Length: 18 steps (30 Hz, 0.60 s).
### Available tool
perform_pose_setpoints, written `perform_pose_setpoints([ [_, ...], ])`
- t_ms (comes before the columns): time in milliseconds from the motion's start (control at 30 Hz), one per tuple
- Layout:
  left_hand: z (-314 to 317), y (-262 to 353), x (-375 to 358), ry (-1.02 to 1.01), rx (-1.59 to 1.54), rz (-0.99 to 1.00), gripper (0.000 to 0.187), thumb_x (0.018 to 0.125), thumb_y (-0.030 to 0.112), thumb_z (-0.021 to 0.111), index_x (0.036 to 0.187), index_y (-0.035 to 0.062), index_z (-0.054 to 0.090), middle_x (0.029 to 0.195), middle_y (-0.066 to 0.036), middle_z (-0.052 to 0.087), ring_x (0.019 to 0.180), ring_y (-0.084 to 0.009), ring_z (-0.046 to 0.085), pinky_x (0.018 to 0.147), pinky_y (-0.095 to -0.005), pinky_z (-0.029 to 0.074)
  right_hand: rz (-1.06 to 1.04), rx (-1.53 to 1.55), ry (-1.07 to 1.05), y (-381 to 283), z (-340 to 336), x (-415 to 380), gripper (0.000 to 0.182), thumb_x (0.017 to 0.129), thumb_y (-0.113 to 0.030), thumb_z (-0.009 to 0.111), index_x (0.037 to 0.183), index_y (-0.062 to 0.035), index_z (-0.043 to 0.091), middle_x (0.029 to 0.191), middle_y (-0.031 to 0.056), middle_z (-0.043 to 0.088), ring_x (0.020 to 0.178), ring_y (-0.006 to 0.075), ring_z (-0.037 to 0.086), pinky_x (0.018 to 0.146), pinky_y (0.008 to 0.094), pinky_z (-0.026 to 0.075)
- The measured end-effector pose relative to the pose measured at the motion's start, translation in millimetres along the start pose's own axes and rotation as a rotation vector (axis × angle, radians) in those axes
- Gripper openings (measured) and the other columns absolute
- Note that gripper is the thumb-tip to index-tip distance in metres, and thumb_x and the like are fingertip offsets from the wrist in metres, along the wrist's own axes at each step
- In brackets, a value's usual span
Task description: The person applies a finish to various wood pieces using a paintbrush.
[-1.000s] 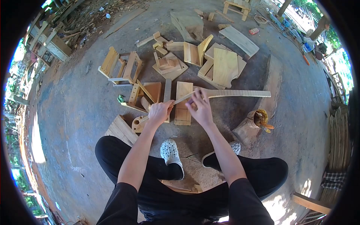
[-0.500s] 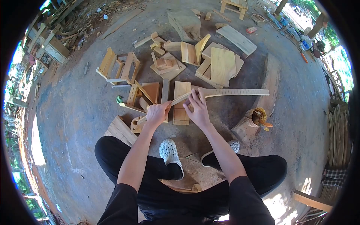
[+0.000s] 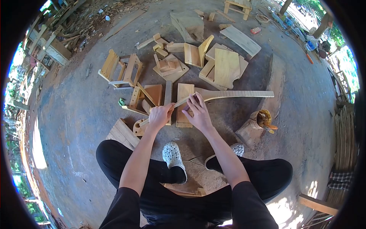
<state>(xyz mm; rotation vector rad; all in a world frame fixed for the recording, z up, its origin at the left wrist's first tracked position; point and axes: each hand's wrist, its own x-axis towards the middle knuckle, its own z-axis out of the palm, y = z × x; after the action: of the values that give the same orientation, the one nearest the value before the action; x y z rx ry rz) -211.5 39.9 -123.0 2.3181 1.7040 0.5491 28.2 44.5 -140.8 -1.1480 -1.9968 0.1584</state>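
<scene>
A thin wooden strip (image 3: 182, 102) slants up to the right between my hands. My left hand (image 3: 159, 117) is closed around its lower part, and the strip's end pokes out below the fist. At the upper end, my right hand (image 3: 199, 113) has its fingers bent against the strip, thumb apart from the fingertips. Just beyond lies a long paddle-shaped piece of wood (image 3: 240, 94) with cross lines along its narrow part. Beneath the hands are a flat wooden block (image 3: 185, 121) and a narrow upright-looking bar (image 3: 168, 91).
Small wooden frames (image 3: 122, 70), a square board with scraps (image 3: 171, 68) and stacked boards (image 3: 227, 68) lie ahead on the concrete. A pot with brushes (image 3: 263, 119) rests by a log (image 3: 248, 133) at right. Planks (image 3: 124, 133) sit beside my left knee.
My right hand has shifted slightly left and down along the strip's upper end. My left hand keeps its grip, and the surrounding wood stays put.
</scene>
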Motion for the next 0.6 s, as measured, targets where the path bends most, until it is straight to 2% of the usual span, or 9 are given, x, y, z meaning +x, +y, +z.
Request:
perform_pose_setpoints([
  [33, 0, 2, 0, -0.003, 0.001, 0.002, 0.025, 0.099, 0.022, 0.069, 0.123, 0.0197, 0.077, 0.074, -0.016, 0.073, 0.068, -0.0369, 0.073, 0.064, -0.0495, 0.057, -0.013, 0.016, -0.010, 1, 1, 2, 0.049, 0.089, -0.024, 0.085, 0.124, 0.0066, 0.071, 0.148, 0.0229, 0.061, 0.149, 0.0462, 0.042, 0.121, 0.0511, 0.043],
  [100, 2, 2, 2, 0.012, -0.001, 0.028, 0.025, 0.099, 0.023, 0.069, 0.123, 0.0196, 0.077, 0.075, -0.016, 0.073, 0.068, -0.0366, 0.072, 0.064, -0.0495, 0.057, 0.094, 0.061, 0.041, 9, 1, 8, 0.050, 0.089, -0.025, 0.085, 0.125, 0.0075, 0.071, 0.146, 0.0243, 0.062, 0.148, 0.0468, 0.043, 0.120, 0.0513, 0.043],
  [167, 5, 1, 2, 0.014, 0.002, 0.027, 0.025, 0.099, 0.023, 0.069, 0.123, 0.0195, 0.077, 0.076, -0.016, 0.073, 0.068, -0.0365, 0.072, 0.064, -0.0497, 0.057, 0.323, 0.012, 0.161, 23, -1, 11, 0.051, 0.091, -0.025, 0.084, 0.127, 0.0081, 0.071, 0.146, 0.0264, 0.063, 0.146, 0.0477, 0.045, 0.118, 0.0518, 0.044],
  [200, 5, 2, 3, 0.013, 0.005, 0.030, 0.025, 0.099, 0.023, 0.069, 0.123, 0.0194, 0.077, 0.076, -0.016, 0.074, 0.068, -0.0364, 0.072, 0.063, -0.0499, 0.057, 0.361, 0.022, 0.144, 26, -3, 12, 0.051, 0.092, -0.026, 0.083, 0.129, 0.0080, 0.070, 0.148, 0.0278, 0.061, 0.146, 0.0479, 0.045, 0.118, 0.0524, 0.043],
  [333, 1, -1, 1, -0.004, 0.011, 0.001, 0.026, 0.099, 0.023, 0.069, 0.124, 0.0196, 0.077, 0.076, -0.016, 0.074, 0.068, -0.0367, 0.072, 0.064, -0.0497, 0.057, 0.296, 0.017, 0.135, 14, 3, 12, 0.052, 0.092, -0.027, 0.083, 0.130, 0.0070, 0.070, 0.149, 0.0273, 0.061, 0.148, 0.0478, 0.044, 0.119, 0.0526, 0.043],
  [400, 0, -1, 1, -0.023, 0.026, -0.017, 0.026, 0.100, 0.023, 0.068, 0.124, 0.0202, 0.077, 0.076, -0.016, 0.074, 0.068, -0.0364, 0.073, 0.064, -0.0495, 0.058, 0.112, -0.061, 0.059, 0, 9, 6, 0.052, 0.092, -0.027, 0.083, 0.130, 0.0051, 0.069, 0.150, 0.0261, 0.060, 0.149, 0.0480, 0.042, 0.120, 0.0529, 0.042],
  [500, -2, 2, 3, -0.024, 0.019, -0.011, 0.026, 0.100, 0.023, 0.068, 0.124, 0.0204, 0.077, 0.076, -0.016, 0.074, 0.069, -0.0362, 0.073, 0.065, -0.0492, 0.058, 0.026, -0.023, -0.006, -12, 11, 3, 0.051, 0.091, -0.026, 0.084, 0.129, 0.0034, 0.069, 0.150, 0.0251, 0.060, 0.150, 0.0485, 0.041, 0.121, 0.0530, 0.041],
  [567, -4, 1, 5, -0.015, 0.020, 0.005, 0.026, 0.099, 0.023, 0.069, 0.124, 0.0204, 0.077, 0.076, -0.015, 0.074, 0.069, -0.0363, 0.073, 0.065, -0.0493, 0.058, 0.062, 0.063, 0.012, -2, 5, 10, 0.051, 0.090, -0.024, 0.084, 0.130, 0.0038, 0.069, 0.150, 0.0243, 0.060, 0.149, 0.0488, 0.042, 0.121, 0.0531, 0.041],
  [600, -3, 2, 4, -0.005, 0.015, 0.016, 0.026, 0.099, 0.023, 0.069, 0.124, 0.0204, 0.077, 0.076, -0.015, 0.074, 0.069, -0.0365, 0.073, 0.065, -0.0494, 0.058, 0.170, 0.050, 0.075, 5, 1, 14, 0.052, 0.090, -0.023, 0.085, 0.131, 0.0045, 0.068, 0.150, 0.0242, 0.060, 0.148, 0.0489, 0.043, 0.121, 0.0529, 0.042],
])
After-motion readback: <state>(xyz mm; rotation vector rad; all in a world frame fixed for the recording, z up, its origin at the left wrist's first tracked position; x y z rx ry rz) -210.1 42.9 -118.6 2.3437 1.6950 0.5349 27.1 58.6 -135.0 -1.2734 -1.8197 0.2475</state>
